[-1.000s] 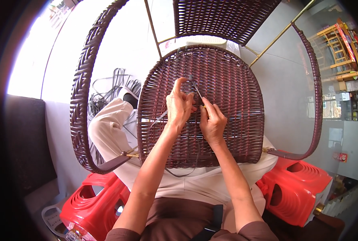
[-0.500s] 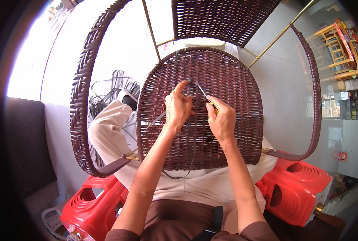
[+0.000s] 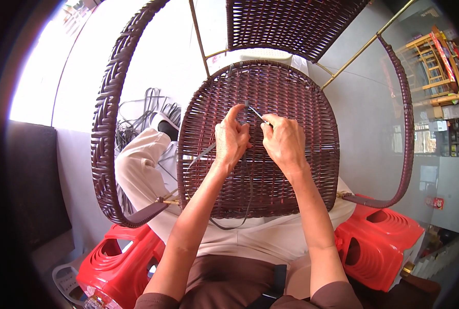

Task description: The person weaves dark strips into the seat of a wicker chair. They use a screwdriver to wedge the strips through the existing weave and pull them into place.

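A woven dark brown chair seat (image 3: 286,170) lies across my lap. On it rests my left hand (image 3: 231,136), its index finger stretched forward to a small grey bit of strip (image 3: 247,103) standing in the weave. The hand's other fingers are curled. A flat grey strip (image 3: 205,151) comes out beside this hand, and a dark strip (image 3: 250,191) loops down over the seat's near edge. My right hand (image 3: 286,141) is closed round a thin metal-bladed tool (image 3: 255,112), its tip close to the left fingertip. The tool's handle is hidden in the palm.
Woven armrests curve round at left (image 3: 106,118) and right (image 3: 405,129); the woven backrest (image 3: 291,26) is beyond the seat. A pile of loose grey strips (image 3: 149,108) lies on the floor at left. Red plastic stools (image 3: 119,262) stand at both sides. Wooden furniture (image 3: 435,67) is far right.
My right hand has shifted slightly up and turned, covering the handle that showed before; the blade has tilted lower. My left hand and the chair appear a little further right in the picture.
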`<move>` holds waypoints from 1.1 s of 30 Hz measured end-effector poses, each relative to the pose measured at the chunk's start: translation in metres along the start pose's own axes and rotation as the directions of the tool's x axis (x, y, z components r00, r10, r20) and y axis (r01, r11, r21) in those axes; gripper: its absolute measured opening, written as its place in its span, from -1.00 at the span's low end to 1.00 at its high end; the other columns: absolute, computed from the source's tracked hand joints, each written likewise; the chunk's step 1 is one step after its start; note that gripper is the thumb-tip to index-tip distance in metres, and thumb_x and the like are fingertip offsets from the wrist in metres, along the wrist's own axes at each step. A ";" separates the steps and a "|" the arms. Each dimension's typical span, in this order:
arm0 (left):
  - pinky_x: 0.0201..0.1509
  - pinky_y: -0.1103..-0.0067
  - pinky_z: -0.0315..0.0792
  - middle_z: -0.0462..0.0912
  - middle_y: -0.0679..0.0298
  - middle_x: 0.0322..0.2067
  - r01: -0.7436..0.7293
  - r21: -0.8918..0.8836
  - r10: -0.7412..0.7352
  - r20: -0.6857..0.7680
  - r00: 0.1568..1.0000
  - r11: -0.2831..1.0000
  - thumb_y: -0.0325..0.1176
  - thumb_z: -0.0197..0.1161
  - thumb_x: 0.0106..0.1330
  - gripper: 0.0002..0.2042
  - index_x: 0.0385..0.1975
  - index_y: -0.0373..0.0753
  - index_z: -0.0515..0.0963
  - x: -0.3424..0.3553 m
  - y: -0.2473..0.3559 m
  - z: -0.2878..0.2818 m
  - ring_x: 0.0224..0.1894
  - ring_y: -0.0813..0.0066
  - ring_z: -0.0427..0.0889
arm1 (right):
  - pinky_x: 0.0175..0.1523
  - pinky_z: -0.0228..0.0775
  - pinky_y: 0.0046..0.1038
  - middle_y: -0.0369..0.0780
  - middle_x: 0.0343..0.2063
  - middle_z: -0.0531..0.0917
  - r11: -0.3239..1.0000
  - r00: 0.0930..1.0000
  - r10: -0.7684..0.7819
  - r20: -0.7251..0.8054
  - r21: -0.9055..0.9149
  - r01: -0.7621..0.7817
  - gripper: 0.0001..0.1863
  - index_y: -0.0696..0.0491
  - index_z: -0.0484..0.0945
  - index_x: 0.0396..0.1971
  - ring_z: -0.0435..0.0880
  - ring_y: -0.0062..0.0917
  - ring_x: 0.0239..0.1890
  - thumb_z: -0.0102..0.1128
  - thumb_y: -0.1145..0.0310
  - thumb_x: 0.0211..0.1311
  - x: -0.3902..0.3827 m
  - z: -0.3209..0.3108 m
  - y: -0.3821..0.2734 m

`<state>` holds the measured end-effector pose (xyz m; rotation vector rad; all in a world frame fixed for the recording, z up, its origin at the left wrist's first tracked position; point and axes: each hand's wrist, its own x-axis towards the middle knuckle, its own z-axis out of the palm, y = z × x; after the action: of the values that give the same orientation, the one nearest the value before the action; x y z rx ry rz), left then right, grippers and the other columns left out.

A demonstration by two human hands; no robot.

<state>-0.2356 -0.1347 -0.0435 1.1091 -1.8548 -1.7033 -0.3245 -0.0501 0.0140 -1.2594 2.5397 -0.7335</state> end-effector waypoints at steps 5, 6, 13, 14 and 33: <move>-0.68 0.58 0.40 0.45 0.27 -0.79 -0.035 0.044 0.035 0.013 0.999 0.998 -0.59 0.04 0.10 -0.59 0.03 -0.31 0.35 0.000 0.002 0.000 -0.77 0.55 0.52 | -0.46 0.39 -0.24 -0.06 -0.59 0.57 0.993 0.979 -0.062 -0.194 0.086 0.080 -0.82 0.14 0.55 -0.30 0.58 -0.19 -0.54 0.14 0.46 0.06 -0.017 0.024 0.016; -0.68 0.58 0.40 0.45 0.27 -0.79 -0.034 0.047 0.033 0.013 0.999 0.998 -0.59 0.04 0.10 -0.59 0.03 -0.31 0.35 -0.001 0.001 -0.001 -0.77 0.55 0.52 | -0.49 0.38 -0.28 -0.10 -0.56 0.56 0.988 0.968 -0.092 -0.233 0.096 0.117 -0.77 0.13 0.54 -0.22 0.56 -0.22 -0.56 0.15 0.48 0.06 -0.021 0.032 0.021; -0.71 0.70 0.32 0.48 0.30 -0.78 -0.088 0.038 0.088 0.005 0.996 0.995 -0.63 0.01 0.08 -0.57 0.02 -0.29 0.38 -0.002 -0.002 -0.001 -0.77 0.66 0.48 | -0.56 0.37 -0.39 -0.17 -0.58 0.52 0.976 0.921 -0.081 -0.381 0.158 0.152 -0.72 0.10 0.54 -0.15 0.54 -0.34 -0.64 0.16 0.50 0.07 -0.034 0.063 0.036; -0.71 0.70 0.32 0.47 0.31 -0.78 -0.094 0.029 0.094 0.000 0.996 0.995 -0.63 0.00 0.07 -0.57 0.02 -0.29 0.38 -0.002 -0.002 -0.002 -0.77 0.66 0.47 | -0.56 0.37 -0.39 -0.17 -0.58 0.52 0.976 0.921 -0.078 -0.382 0.161 0.150 -0.72 0.10 0.54 -0.15 0.54 -0.34 -0.64 0.16 0.50 0.07 -0.034 0.064 0.035; -0.72 0.68 0.34 0.38 0.37 -0.81 -0.091 -0.034 0.090 -0.012 0.996 0.995 -0.66 -0.02 0.02 -0.53 0.03 -0.29 0.39 -0.006 0.000 -0.002 -0.79 0.71 0.41 | -0.62 0.31 -0.45 -0.22 -0.63 0.48 0.962 0.880 -0.131 -0.457 0.155 0.224 -0.68 0.12 0.52 -0.13 0.48 -0.45 -0.70 0.18 0.54 0.05 -0.035 0.071 0.039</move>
<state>-0.2307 -0.1316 -0.0414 1.0030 -1.8341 -1.6689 -0.3014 -0.0263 -0.0675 -1.3980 2.6061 -1.4346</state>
